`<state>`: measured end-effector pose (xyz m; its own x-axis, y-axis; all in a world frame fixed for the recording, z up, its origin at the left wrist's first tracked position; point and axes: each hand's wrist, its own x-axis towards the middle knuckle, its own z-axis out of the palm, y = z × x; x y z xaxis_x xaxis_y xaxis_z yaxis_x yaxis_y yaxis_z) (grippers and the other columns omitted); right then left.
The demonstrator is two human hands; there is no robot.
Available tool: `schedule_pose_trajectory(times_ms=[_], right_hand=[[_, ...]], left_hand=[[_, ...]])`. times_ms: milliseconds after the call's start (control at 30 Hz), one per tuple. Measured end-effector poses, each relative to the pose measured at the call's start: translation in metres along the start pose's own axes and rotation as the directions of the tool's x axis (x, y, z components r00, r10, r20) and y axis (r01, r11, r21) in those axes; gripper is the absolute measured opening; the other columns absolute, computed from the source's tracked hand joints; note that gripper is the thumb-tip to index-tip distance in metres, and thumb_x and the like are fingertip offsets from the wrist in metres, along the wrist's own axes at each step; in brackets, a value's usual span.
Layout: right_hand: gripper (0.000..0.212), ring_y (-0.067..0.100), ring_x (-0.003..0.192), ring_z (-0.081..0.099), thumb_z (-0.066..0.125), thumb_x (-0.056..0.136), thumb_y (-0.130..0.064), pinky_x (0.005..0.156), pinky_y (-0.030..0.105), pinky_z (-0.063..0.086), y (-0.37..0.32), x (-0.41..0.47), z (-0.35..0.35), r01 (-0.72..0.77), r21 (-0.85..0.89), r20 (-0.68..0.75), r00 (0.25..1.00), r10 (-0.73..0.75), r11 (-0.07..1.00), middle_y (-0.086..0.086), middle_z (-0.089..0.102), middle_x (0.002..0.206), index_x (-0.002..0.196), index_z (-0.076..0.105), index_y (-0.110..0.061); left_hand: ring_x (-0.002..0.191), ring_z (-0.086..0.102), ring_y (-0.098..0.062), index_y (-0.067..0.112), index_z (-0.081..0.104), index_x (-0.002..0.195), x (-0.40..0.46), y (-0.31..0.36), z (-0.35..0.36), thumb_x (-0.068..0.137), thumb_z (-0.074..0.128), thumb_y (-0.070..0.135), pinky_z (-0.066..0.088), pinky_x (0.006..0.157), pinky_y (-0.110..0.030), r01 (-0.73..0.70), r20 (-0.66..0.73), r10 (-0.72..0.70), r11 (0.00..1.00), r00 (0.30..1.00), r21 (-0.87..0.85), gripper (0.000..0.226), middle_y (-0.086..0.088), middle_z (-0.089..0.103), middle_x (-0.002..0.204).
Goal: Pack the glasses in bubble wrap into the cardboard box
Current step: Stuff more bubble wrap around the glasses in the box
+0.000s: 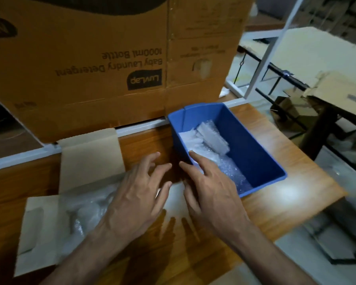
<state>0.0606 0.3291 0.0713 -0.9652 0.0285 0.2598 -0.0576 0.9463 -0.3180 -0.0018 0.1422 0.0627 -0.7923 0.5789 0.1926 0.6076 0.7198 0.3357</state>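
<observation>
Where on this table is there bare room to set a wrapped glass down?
Bare wood shows right of the blue bin, toward the table's right edge, and in a smaller strip between the cardboard box flap and the bin. The middle is crowded: left hand and right hand hover there, bubble wrap fills the left.

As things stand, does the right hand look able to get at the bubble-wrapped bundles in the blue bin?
Probably yes. The right hand hovers at the blue bin's open near edge, fingers spread, and the wrapped bundles lie uncovered just beyond its fingertips, nothing between.
</observation>
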Motion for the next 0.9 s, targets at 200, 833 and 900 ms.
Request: schedule_pose_trajectory(times_ms=[200, 833, 900], right_hand=[[0.042, 0.019, 0.127, 0.053, 0.061, 0.096, -0.036, 0.088, 0.038, 0.054, 0.081, 0.031, -0.011, -0.174, -0.099, 0.023, 0.984, 0.177, 0.98, -0.003, 0.055, 0.143, 0.137, 0.06, -0.026], [0.059, 0.024, 0.11, 0.062, 0.05, 0.101, -0.041, 0.077, 0.033, 0.038, 0.145, 0.113, 0.068, 0.403, -0.47, 0.515, 0.848, -0.126, 0.786, 0.009, 0.057, 0.128, 0.143, 0.03, -0.005], [0.052, 0.025, 0.105, 0.064, 0.05, 0.101, -0.04, 0.074, 0.033, 0.039, 0.143, 0.111, 0.071, 0.419, -0.454, 0.517, 0.843, -0.151, 0.786, 0.01, 0.059, 0.124, 0.139, 0.035, -0.008]], left_hand=[[0.129, 0.047, -0.015, 0.026, 0.055, 0.14, 0.047, 0.032, 0.02, 0.101, 0.049, 0.042, 0.048, 0.1, -0.033, -0.075, -0.03, 0.074, 0.997, 0.997, -0.018, 0.043, -0.001, 0.038, 0.153], [0.143, 0.04, -0.026, 0.021, 0.057, 0.143, 0.081, 0.03, 0.06, 0.096, 0.053, 0.022, 0.04, 0.111, -0.042, -0.035, -0.064, 0.045, 0.988, 0.997, 0.153, 0.047, -0.006, 0.035, 0.161], [0.145, 0.037, -0.025, 0.022, 0.055, 0.145, 0.08, 0.031, 0.061, 0.097, 0.052, 0.022, 0.038, 0.113, -0.042, -0.029, -0.059, 0.039, 0.988, 0.997, 0.154, 0.048, -0.006, 0.033, 0.163]])
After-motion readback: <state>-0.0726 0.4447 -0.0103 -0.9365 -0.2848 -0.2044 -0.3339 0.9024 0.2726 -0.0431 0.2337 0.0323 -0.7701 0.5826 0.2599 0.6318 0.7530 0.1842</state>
